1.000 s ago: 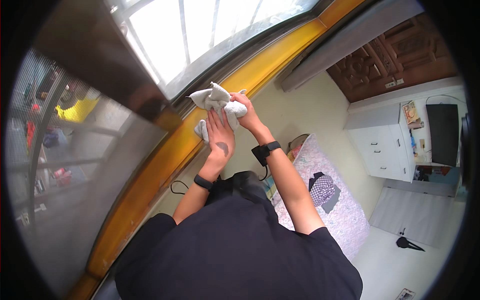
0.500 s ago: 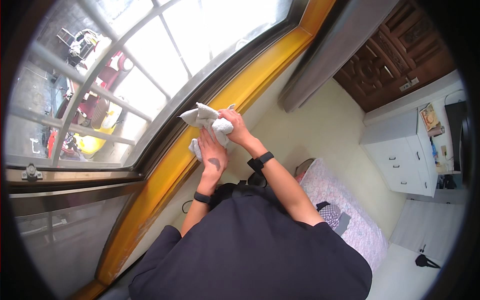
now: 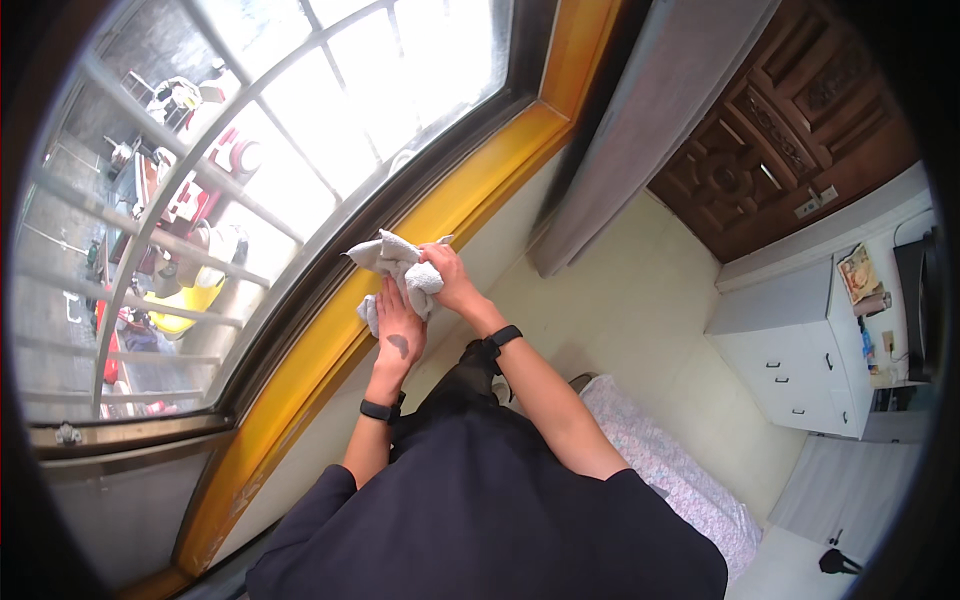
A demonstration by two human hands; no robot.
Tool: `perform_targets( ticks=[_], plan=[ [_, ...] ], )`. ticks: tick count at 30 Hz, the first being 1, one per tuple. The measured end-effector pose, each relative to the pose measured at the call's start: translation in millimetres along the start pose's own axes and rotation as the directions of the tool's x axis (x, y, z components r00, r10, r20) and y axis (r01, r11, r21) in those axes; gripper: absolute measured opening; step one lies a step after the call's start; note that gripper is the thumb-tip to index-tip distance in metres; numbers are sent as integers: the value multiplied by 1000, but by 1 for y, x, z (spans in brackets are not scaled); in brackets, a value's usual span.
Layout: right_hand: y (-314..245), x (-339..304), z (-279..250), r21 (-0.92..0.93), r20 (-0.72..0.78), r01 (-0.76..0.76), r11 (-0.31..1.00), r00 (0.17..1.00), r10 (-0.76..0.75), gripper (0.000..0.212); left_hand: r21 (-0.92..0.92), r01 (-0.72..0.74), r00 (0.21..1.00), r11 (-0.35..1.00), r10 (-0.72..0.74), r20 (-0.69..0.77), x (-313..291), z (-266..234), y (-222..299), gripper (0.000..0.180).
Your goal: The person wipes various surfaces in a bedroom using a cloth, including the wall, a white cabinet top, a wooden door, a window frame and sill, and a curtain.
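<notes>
A light grey cloth (image 3: 394,253) is bunched on the yellow window sill (image 3: 460,192). My right hand (image 3: 452,278) is closed around part of the cloth, with a folded lump showing beside its fingers. My left hand (image 3: 399,328) lies over the cloth, its fingers stretched out and close together, pointing toward the window. Cloth shows on both sides of those fingers. Both hands are side by side on the sill, and each wrist wears a black band. The underside of the cloth is hidden.
A barred window (image 3: 290,130) runs along the left. Grey curtain (image 3: 640,120) hangs beyond the sill's far end. To the right stand a white drawer cabinet (image 3: 785,345) and a bed with flowered cover (image 3: 670,470). A carved wooden door (image 3: 790,120) is at the upper right.
The view has shifted. My hands and the cloth sit a little closer to the sill's far corner. My hold on the cloth looks the same.
</notes>
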State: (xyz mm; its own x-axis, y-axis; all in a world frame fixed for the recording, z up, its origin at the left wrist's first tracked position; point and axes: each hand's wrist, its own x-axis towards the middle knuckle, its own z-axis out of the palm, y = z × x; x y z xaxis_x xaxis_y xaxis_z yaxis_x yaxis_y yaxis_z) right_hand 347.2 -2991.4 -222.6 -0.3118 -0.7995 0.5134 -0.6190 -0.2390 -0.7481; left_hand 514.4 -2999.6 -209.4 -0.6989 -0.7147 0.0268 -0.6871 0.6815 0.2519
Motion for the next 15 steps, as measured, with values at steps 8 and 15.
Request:
perform_targets(
  ticks=[8, 15],
  plan=[
    [103, 61, -105, 25, -26, -122, 992, 992, 122, 30, -78, -112, 992, 991, 106, -74, 133, 24, 85, 88],
    [188, 82, -190, -41, -146, -344, 938, 931, 335, 43, -285, -239, 962, 928, 186, -201, 253, 36, 160, 80]
  ],
)
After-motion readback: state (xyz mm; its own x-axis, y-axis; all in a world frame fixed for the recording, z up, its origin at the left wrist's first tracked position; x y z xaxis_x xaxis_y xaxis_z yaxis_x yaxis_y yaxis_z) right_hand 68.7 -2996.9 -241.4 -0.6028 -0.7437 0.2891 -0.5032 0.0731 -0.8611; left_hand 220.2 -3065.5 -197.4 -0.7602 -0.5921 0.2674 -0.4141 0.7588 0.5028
